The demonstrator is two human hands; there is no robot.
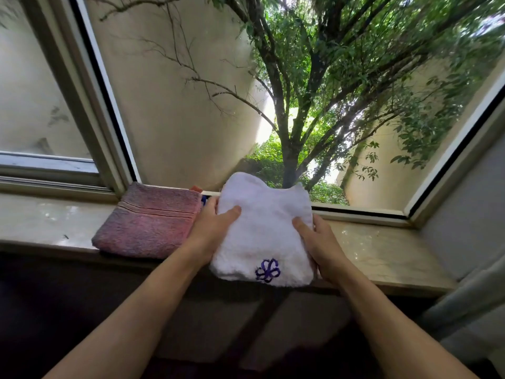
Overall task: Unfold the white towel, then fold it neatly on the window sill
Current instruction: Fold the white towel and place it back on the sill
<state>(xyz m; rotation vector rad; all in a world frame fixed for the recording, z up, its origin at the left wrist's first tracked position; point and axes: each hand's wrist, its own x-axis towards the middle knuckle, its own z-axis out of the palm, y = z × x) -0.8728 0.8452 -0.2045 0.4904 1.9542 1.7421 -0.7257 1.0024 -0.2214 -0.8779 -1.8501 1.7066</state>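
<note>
You have two towels: one white towel [263, 231] and one pink towel [149, 221]. You have two hands there, the left hand [210, 228] and the right hand [318, 242].

The folded towel [262, 233] lies on the window sill [377, 250] between my hands; a second towel [153, 222] lies on its left.

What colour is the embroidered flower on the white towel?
Purple, near the bottom edge of the towel; head view shows the flower best.

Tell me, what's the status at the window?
Both hands, left and right, grip the folded white terry towel. Folded pink terry towel lies beside it, left.
</note>
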